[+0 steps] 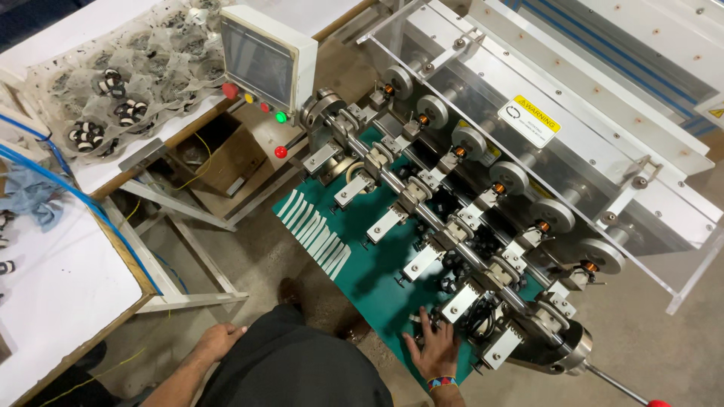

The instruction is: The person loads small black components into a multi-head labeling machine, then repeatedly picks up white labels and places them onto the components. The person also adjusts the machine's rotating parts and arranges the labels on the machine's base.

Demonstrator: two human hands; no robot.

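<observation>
Head view, right hand: the right hand (435,348) lies palm down with fingers spread on the green flat machine bed (377,264), its fingertips touching small black parts beside a silver metal clamp block (460,301).
Head view, left hand: the left hand (219,339) is loosely curled against the person's black trousers (294,369), holding nothing.
Beyond the right hand: a long steel shaft with a row of grey winding stations (430,207) runs away diagonally.
Between the hands, farther out: a fan of white flat strips (317,234) lies on the bed.
Beyond the left hand: a white control box with coloured buttons (268,64); a white table (53,286) stands just left of it.
</observation>
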